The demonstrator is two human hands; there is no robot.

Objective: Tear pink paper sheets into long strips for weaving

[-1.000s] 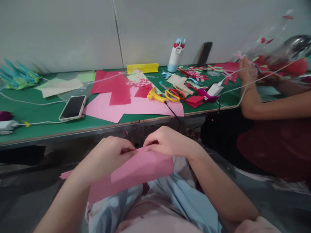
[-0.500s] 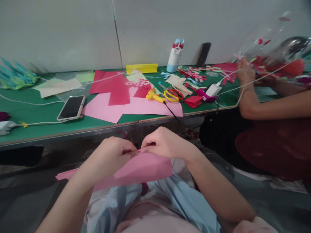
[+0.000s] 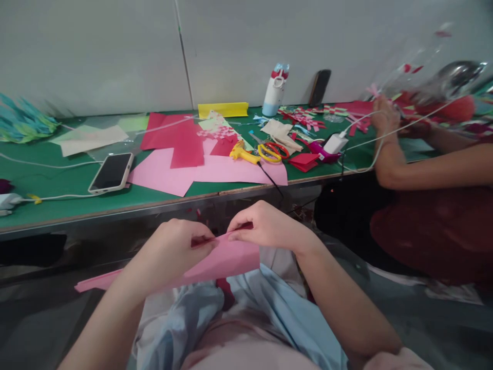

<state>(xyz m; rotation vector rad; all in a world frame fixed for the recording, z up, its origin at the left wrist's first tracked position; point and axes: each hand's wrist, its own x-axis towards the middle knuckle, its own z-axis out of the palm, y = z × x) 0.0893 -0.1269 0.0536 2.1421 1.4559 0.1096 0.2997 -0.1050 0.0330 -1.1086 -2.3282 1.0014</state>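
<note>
A folded pink sheet (image 3: 231, 259) is held over the person's lap, below and in front of the bench's front edge (image 3: 115, 211), touching nothing on the bench. Its upper edge runs between the two hands. Its right edge ends just under the right wrist, and its left end tapers to a point well out past the left forearm.

The left hand (image 3: 175, 246) has its grip clamped on the sheet's upper edge, thumb against fingertips. The right hand (image 3: 265, 226) is clamped on the same edge just beside it, the fingertips of both nearly meeting.

Between the hands and the bench edge there is a clear gap. To the left of the sheet's point there is only dark floor.

On the bench, near the front edge, lie a phone (image 3: 111, 172) at the left and large pink paper (image 3: 231, 170) in the middle. A yellow glue gun (image 3: 241, 151) and scissors (image 3: 271, 151) lie behind the paper.

At the right end, a co-worker's arm (image 3: 423, 172) crosses the front edge, well apart from the person's hands.
</note>
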